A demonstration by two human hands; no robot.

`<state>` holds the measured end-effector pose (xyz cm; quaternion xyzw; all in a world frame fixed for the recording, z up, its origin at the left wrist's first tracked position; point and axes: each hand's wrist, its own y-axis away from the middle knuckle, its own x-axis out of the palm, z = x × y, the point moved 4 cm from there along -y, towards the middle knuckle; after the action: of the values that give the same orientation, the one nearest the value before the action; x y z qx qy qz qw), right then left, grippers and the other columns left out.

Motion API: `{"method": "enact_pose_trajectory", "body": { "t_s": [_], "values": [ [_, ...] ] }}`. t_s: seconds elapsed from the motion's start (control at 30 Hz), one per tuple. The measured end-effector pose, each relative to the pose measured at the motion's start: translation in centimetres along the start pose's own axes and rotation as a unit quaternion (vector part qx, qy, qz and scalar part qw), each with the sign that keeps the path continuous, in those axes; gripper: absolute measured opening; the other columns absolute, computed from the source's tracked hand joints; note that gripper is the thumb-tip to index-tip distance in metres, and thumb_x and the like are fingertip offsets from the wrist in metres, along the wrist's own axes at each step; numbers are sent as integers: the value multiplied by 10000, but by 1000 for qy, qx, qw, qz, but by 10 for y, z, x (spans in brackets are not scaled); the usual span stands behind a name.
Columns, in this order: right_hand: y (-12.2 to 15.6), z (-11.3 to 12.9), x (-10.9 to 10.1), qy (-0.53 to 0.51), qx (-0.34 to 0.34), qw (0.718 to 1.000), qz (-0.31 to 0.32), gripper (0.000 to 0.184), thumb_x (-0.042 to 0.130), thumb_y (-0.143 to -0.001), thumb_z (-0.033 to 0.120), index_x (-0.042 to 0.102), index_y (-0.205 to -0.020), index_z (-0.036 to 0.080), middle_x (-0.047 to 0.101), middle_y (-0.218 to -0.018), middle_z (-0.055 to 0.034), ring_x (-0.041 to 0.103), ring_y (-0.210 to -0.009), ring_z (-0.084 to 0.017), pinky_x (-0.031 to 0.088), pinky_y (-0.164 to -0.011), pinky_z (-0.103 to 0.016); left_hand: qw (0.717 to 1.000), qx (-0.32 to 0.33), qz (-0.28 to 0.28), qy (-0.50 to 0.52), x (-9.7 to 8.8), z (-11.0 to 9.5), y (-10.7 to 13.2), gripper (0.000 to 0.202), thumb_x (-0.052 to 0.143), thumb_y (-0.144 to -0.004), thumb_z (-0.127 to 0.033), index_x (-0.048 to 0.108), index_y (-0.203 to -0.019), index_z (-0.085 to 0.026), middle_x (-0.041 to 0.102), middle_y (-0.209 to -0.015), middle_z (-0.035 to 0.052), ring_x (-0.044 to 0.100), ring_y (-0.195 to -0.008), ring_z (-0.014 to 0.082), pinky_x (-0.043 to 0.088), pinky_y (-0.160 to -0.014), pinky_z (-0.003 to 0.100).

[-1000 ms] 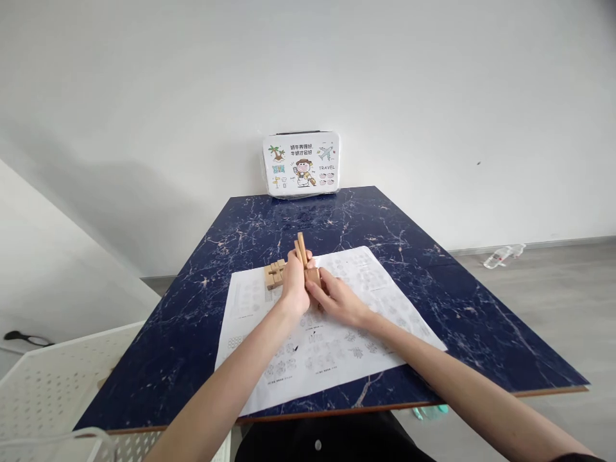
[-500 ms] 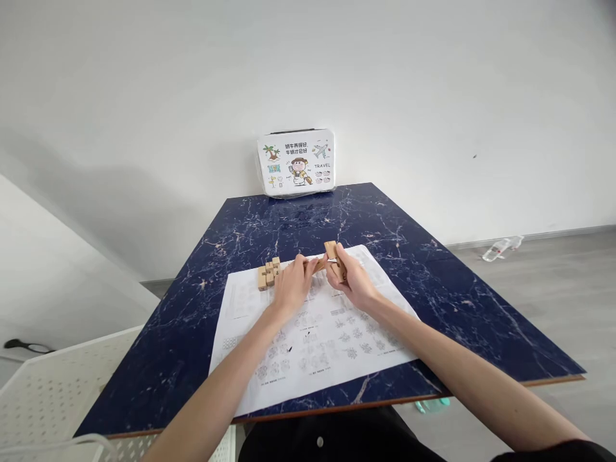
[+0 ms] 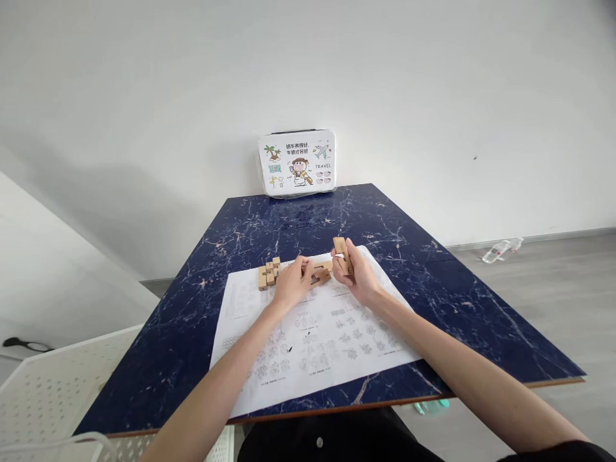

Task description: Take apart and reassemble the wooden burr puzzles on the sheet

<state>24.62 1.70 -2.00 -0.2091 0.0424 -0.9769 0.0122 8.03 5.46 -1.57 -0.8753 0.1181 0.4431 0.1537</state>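
Note:
My right hand (image 3: 360,276) is closed around a notched wooden puzzle piece (image 3: 340,246), raised above the sheet and standing roughly upright. A dark printed mark shows low on this piece. My left hand (image 3: 292,282) is closed, with its fingertips on two notched wooden pieces (image 3: 321,277) that point to the right; their left ends are hidden behind the fingers. Just left of that hand stands a small cluster of wooden puzzle pieces (image 3: 267,274), partly covered by it. Under both hands lies a white printed instruction sheet (image 3: 308,372) with rows of small diagrams.
A white case with cartoon prints (image 3: 297,163) stands at the table's far edge against the wall (image 3: 433,96). The dark blue marbled table (image 3: 409,231) narrows away from me. White perforated panel (image 3: 48,391) is at left; a clear plastic bottle (image 3: 502,249) lies on the floor.
My right hand has moved slightly right and away from my left hand, carrying its piece. Two notched pieces now show more plainly at my left fingertips. The cluster has stayed put.

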Motion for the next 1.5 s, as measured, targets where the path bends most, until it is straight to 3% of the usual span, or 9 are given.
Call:
{"method": "enact_pose_trajectory", "body": {
  "t_s": [0.13,0.3,0.43,0.63,0.93,1.1,1.23,1.37,1.5],
  "values": [
    [-1,2,-2,10,0,1000,-20,515,508,-967,722,562,-861,221,422,-515,61,229,-408,-93,188,-430,-281,1000,1,10,8,1,3,0,282,382,-1102,-379,622,-1126,-233,770,-923,51,718,-810,245,405,-645,305],
    [1,1,-3,27,14,999,-37,488,504,-971,688,576,-862,217,471,-527,51,249,-415,-99,204,-446,-287,997,73,4,39,-5,5,16,285,421,-1084,-363,535,-1289,-201,709,-1184,132,719,-975,257,522,-792,361],
    [1,-2,-1,43,12,999,-31,482,553,-949,688,591,-870,214,503,-541,43,292,-430,-104,237,-450,-281,993,115,15,16,-15,6,35,387,471,-1063,-410,450,-1391,-204,652,-1172,133,703,-867,225,549,-754,363],
    [-4,-8,-2,39,4,999,-30,489,582,-933,698,591,-871,213,498,-536,42,316,-427,-102,225,-421,-268,990,133,1,-43,-18,7,42,283,583,-1011,-466,545,-1162,-230,669,-1071,89,688,-935,264,524,-764,372],
    [-3,-6,0,37,15,999,-34,486,592,-931,686,587,-866,204,520,-544,37,330,-433,-97,226,-433,-263,990,108,10,-93,-5,0,14,241,496,-1047,-382,568,-1150,-177,611,-1158,139,684,-867,263,502,-713,363],
    [-4,-8,-2,33,15,999,-36,395,578,-941,602,592,-922,207,535,-560,50,330,-427,-96,285,-467,-268,990,78,65,-100,4,-3,-9,344,501,-1025,-459,559,-789,-217,647,-955,123,668,-745,243,440,-624,339],
    [-4,-6,-2,41,-3,998,-42,457,626,-905,668,596,-955,215,524,-587,54,367,-468,-108,305,-487,-274,990,80,78,-89,-3,-7,-15,342,515,-1023,-443,512,-754,-233,684,-806,95,666,-697,242,379,-569,318],
    [-3,-3,-1,79,-19,996,-39,505,631,-901,724,582,-895,221,460,-575,59,335,-494,-112,265,-488,-280,996,61,57,-13,-14,-4,-11,287,462,-1062,-461,554,-927,-224,701,-714,27,629,-517,192,392,-521,286],
    [-2,-3,2,110,-37,993,-16,500,586,-941,722,565,-880,227,363,-560,81,270,-497,-114,224,-500,-286,981,44,9,187,-19,3,-4,344,493,-1054,-541,581,-1066,-209,769,-937,48,690,-524,142,485,-508,246]
  ]
}}
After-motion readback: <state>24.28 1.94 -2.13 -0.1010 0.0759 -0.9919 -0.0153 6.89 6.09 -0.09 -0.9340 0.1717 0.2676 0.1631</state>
